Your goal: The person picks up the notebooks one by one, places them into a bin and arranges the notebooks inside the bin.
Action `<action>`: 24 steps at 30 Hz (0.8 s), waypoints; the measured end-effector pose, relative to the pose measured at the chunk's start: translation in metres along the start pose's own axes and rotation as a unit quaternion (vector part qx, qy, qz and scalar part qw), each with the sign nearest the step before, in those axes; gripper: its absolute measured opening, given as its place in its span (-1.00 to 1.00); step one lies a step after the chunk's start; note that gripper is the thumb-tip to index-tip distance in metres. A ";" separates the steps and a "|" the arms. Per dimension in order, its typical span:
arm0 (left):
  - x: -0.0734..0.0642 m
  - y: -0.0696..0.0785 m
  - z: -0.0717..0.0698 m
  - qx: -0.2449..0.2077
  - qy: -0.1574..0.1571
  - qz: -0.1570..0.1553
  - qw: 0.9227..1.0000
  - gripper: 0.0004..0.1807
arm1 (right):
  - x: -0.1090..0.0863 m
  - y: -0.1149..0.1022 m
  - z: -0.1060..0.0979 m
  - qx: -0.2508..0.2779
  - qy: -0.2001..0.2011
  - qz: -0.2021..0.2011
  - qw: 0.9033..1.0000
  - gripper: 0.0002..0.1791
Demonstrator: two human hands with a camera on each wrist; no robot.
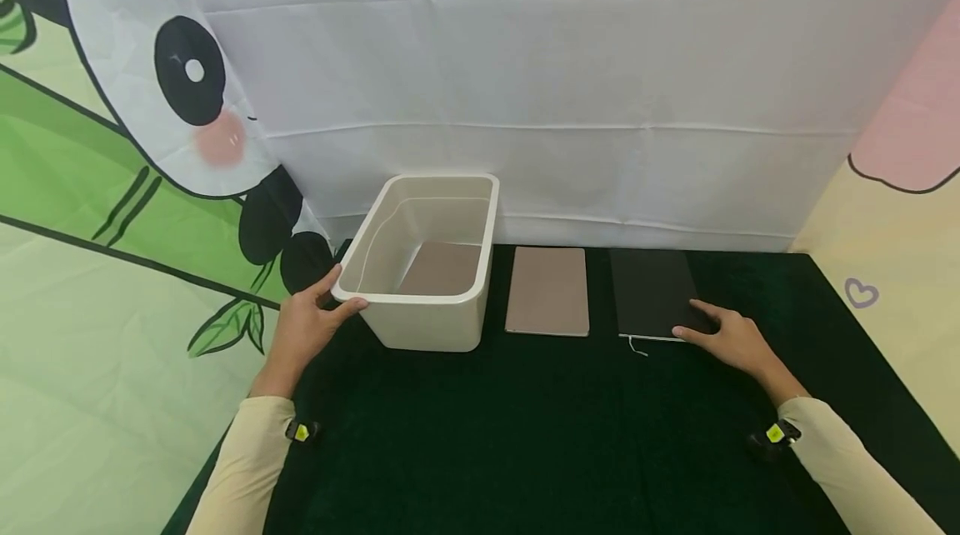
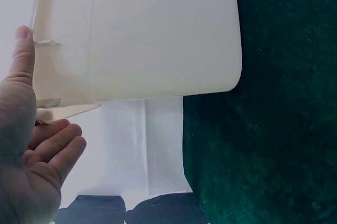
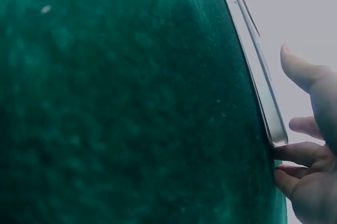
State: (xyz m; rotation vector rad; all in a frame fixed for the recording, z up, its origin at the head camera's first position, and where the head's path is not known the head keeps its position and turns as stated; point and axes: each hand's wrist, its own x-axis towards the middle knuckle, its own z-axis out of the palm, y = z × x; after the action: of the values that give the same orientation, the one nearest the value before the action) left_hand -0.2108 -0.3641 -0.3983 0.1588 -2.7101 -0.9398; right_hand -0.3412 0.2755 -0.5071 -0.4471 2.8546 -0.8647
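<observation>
A cream plastic bin (image 1: pixel 431 322) stands left of centre on the table. My left hand (image 1: pixel 306 327) holds its near left corner, thumb along the front rim and fingers at the left side. Inside, a flat mauve-brown piece like a notebook (image 1: pixel 442 268) lies on the bottom. To the right of the bin a mauve-brown notebook (image 1: pixel 547 292) lies flat. Beyond it lies a black notebook (image 1: pixel 652 293) with a pale ribbon at its near edge. My right hand (image 1: pixel 738 342) is at its near right corner, thumb and fingers spread; in the right wrist view fingertips (image 3: pixel 284 153) meet the corner.
Dark green cloth (image 1: pixel 480 452) covers the table. A white curtain (image 1: pixel 570 85) hangs right behind the bin and notebooks. Printed cloth with a panda face (image 1: pixel 135 127) hangs on the left, and yellow and pink cloth (image 1: pixel 900 285) on the right.
</observation>
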 end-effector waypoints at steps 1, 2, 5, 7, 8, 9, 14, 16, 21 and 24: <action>0.000 0.000 0.000 -0.001 0.001 0.000 1.000 0.01 | 0.000 0.000 0.001 0.001 0.001 -0.001 1.000 -0.01; 0.000 0.000 0.000 -0.002 0.002 0.000 1.000 0.01 | 0.000 0.001 0.002 0.001 0.002 -0.002 1.000 -0.02; -0.001 -0.001 0.000 -0.002 0.003 -0.001 1.000 0.01 | 0.000 0.000 0.005 -0.003 0.012 -0.009 1.000 -0.04; -0.001 -0.001 0.000 -0.003 0.003 -0.001 1.000 0.01 | 0.000 -0.001 0.006 -0.006 0.020 -0.013 1.000 -0.06; -0.001 -0.001 -0.001 -0.003 0.002 -0.001 1.000 0.01 | 0.000 -0.001 0.007 -0.005 0.022 -0.013 1.000 -0.07; -0.001 -0.001 -0.001 -0.003 0.000 -0.002 1.000 0.01 | 0.000 -0.003 0.007 -0.003 0.022 -0.011 1.000 -0.07; -0.001 -0.001 -0.001 -0.003 -0.003 -0.002 1.000 0.01 | -0.001 -0.009 0.006 0.005 0.016 0.009 1.000 -0.07; -0.001 -0.001 -0.001 -0.003 -0.003 -0.003 1.000 0.01 | -0.001 -0.012 0.006 0.011 0.014 0.020 1.000 -0.07; -0.001 0.000 -0.001 -0.004 -0.005 -0.007 1.000 0.03 | -0.001 -0.016 0.006 0.026 0.013 0.043 0.999 -0.08; -0.001 0.000 -0.001 -0.005 -0.006 -0.009 1.000 0.03 | 0.000 -0.018 0.005 0.033 0.019 0.050 0.998 -0.08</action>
State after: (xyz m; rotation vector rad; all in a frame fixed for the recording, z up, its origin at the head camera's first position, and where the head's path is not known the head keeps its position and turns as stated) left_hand -0.2094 -0.3643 -0.3979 0.1760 -2.7190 -0.9615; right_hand -0.3355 0.2590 -0.5009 -0.2817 2.8445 -0.9552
